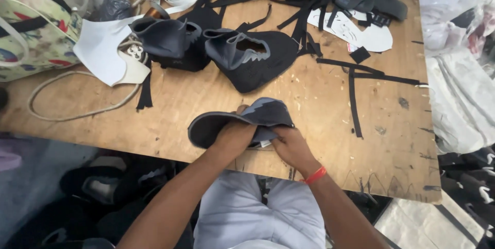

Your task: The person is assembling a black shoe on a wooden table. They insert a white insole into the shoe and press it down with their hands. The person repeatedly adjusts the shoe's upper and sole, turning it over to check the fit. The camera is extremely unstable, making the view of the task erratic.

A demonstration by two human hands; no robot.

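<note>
We hold a shoe upper (242, 120) at the near edge of the worktop (319, 104) — a dark navy fabric piece with a grey lining, folded over on itself. Our left hand (233, 138) has its fingers closed over the fold, and our right hand (291, 146), a red band at its wrist, pinches the near edge of the same piece. Farther back, toward the middle of the worktop, lie two more uppers (206, 47) of the same dark cloth — black straps (356, 81) trail toward the right edge.
</note>
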